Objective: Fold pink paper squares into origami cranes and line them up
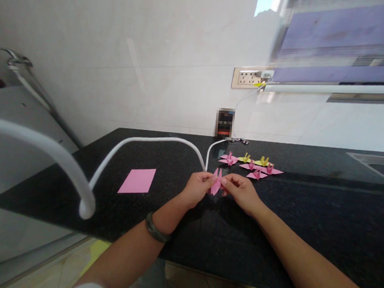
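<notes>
Pinches a partly folded pink paper (215, 187) with left grip (198, 190) and right grip (242, 193), both closed on it, over the tabletop (306, 204). Seems midway: shows two upright points but no spread wings yet. Has six winged paper figures (251, 166), apparently finished, near at two o'clock, and a flat pink sheet (137, 181), unfolded, well apart at nine o'clock.

2 forearms (160, 242) (290, 243) converge forward; the 2 hands (196, 189) (243, 194) nearly meet, pinching.
</notes>
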Demonstrator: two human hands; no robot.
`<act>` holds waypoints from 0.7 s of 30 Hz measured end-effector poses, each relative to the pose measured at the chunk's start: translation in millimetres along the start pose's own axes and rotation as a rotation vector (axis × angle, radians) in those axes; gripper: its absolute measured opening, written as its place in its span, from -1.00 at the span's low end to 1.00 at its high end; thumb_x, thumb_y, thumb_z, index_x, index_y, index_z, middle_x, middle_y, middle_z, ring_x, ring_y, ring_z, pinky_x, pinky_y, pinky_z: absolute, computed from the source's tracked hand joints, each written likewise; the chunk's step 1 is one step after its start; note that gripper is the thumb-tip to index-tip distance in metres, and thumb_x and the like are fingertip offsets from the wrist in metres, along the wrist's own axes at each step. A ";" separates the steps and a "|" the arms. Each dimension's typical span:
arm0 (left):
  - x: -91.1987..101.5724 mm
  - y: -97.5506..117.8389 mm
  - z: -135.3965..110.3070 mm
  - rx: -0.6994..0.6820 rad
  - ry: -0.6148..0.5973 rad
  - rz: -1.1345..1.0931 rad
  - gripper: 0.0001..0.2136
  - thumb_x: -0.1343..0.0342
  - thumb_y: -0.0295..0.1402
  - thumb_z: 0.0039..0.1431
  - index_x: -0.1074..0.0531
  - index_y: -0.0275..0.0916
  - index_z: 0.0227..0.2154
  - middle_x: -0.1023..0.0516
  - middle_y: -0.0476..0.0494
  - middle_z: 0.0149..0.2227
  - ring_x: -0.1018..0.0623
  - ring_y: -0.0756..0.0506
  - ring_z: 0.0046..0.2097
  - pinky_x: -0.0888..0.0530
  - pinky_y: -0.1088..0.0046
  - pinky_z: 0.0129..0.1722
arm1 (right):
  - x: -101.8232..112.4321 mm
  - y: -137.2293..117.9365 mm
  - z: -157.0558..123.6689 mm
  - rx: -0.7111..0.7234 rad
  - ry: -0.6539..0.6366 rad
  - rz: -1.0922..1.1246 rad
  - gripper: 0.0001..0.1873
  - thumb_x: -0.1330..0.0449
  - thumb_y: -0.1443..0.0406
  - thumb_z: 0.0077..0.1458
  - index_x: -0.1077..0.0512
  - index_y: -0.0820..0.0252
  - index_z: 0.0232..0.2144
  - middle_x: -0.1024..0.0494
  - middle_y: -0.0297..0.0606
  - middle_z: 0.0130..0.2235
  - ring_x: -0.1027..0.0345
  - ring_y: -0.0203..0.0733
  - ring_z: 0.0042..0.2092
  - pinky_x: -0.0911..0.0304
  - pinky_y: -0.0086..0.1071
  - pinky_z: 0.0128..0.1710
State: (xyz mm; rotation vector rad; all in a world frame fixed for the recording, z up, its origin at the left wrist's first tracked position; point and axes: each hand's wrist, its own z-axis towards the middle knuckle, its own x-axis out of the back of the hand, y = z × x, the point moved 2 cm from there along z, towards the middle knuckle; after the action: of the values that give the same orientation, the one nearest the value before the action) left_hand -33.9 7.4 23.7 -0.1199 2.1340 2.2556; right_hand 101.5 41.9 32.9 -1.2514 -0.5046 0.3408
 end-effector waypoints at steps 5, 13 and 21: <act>0.6 -1.1 -0.6 0.023 -0.048 0.028 -0.70 -0.02 -0.17 -0.10 -0.36 -0.38 -0.50 -0.32 -0.01 -0.60 -0.26 0.11 -0.58 -0.19 0.61 -0.58 | -1.3 2.2 0.7 -0.035 0.000 0.211 -0.73 -0.10 0.17 -0.10 -0.31 0.21 -0.34 -0.37 -0.33 -0.48 -0.22 -0.40 -0.55 -0.21 -0.45 -0.54; -0.8 -0.4 -1.5 0.062 -0.090 0.027 -0.72 -0.03 -0.17 -0.11 -0.35 -0.36 -0.53 -0.31 0.00 -0.62 -0.25 0.11 -0.60 -0.17 0.60 -0.58 | -0.6 2.9 -0.1 -0.071 -0.003 0.206 -0.74 -0.10 0.17 -0.11 -0.34 0.24 -0.39 -0.37 -0.32 -0.49 -0.22 -0.38 -0.53 -0.23 -0.43 -0.50; 0.9 -0.3 -1.4 -0.022 -0.095 0.227 -0.69 -0.01 -0.15 -0.10 -0.37 -0.37 -0.57 -0.30 0.00 -0.66 -0.21 0.12 -0.61 -0.12 0.61 -0.62 | 6.9 7.5 4.0 0.015 0.022 0.030 -0.79 -0.09 0.28 -0.13 -0.31 0.22 -0.35 -0.35 -0.37 -0.52 -0.21 -0.39 -0.54 -0.19 -0.46 -0.52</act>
State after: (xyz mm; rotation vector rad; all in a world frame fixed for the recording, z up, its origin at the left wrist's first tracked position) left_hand -34.7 6.0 23.3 0.2364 2.1720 2.3480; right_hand 105.3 50.9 27.8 -1.2482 -0.4647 0.3549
